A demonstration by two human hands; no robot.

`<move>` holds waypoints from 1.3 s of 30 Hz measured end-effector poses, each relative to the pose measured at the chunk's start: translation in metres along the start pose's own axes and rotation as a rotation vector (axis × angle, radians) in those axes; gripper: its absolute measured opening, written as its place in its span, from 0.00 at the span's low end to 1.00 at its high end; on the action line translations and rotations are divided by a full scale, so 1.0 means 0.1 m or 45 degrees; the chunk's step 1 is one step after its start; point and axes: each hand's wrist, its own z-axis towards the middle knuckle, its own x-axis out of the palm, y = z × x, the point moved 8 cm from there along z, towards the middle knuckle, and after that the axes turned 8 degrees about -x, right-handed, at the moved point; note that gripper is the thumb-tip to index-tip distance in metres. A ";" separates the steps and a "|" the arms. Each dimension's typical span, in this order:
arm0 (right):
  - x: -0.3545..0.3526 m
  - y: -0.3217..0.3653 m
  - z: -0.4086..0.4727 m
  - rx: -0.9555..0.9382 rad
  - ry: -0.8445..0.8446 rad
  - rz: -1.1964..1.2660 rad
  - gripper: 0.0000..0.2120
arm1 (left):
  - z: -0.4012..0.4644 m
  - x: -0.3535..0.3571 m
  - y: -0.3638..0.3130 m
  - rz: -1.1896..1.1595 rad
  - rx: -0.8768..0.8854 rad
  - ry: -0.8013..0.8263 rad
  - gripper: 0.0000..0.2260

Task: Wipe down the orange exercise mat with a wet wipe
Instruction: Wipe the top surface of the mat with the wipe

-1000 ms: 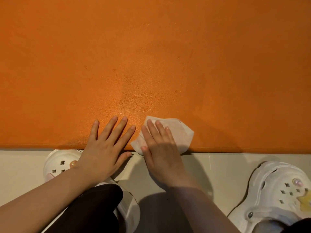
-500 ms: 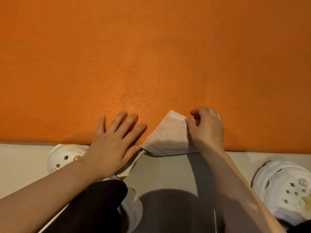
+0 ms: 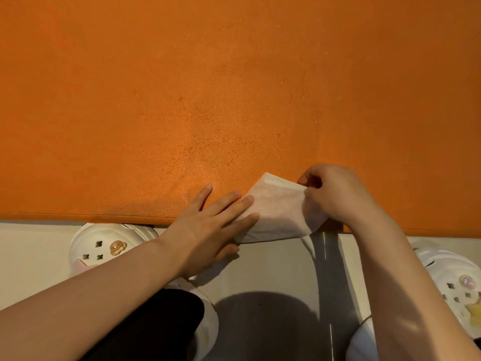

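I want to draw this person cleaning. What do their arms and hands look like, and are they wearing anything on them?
Both arms are bare, with no sleeves showing. The left hand and right hand wear no gloves, rings, watch or bracelets that can be seen. The fingernails are short and plain, without polish.

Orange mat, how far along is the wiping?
Done: the middle of the orange mat shows wet beads. In hand: the right hand pinches the wet wipe and the left hand touches it, apparently refolding. Left: the outer areas look dry.
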 end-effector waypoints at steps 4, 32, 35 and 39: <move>-0.21 0.15 -0.09 -0.168 -0.051 0.008 0.07 | -0.02 0.01 0.03 -0.007 -0.054 -0.042 0.26; 0.49 -0.09 0.27 -0.082 -0.433 -0.176 0.31 | -0.34 -0.03 0.72 -0.169 -0.526 -0.099 0.31; 0.10 -0.78 0.29 0.152 -0.535 -0.160 0.33 | -0.34 -0.01 0.71 -0.156 -0.514 -0.105 0.30; 0.18 -0.63 0.27 0.171 -0.561 -0.130 0.32 | -0.32 0.01 0.69 -0.155 -0.524 -0.112 0.30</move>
